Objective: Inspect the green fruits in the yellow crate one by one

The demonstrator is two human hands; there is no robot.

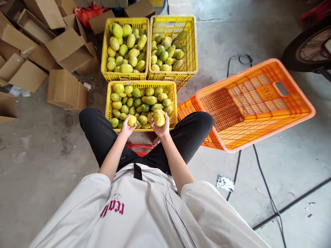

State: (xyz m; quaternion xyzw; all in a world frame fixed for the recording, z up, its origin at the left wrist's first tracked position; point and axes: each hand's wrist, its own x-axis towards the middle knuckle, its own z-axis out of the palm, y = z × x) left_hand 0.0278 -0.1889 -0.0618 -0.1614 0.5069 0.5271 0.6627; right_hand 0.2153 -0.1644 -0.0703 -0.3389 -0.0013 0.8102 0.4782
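My left hand [126, 128] holds a small yellow-green papaya [132, 120] in its curled fingers. A larger, lumpy yellow papaya [159, 117] rests in my right hand [162, 129], with the fingers wrapped round its sides. Both hands are above the near edge of a yellow crate [141, 83], between my knees. Many yellow and green papayas [138, 102] fill that crate. Parts of both palms are hidden by the fruit.
Two more yellow crates [103, 48] [195, 44] of papayas stand behind. An orange crate [261, 100] tilts at my right, on top of another orange crate. Cardboard boxes [63, 88] pile up at the left. Black cables [266, 182] and a wheel [300, 51] are at the right.
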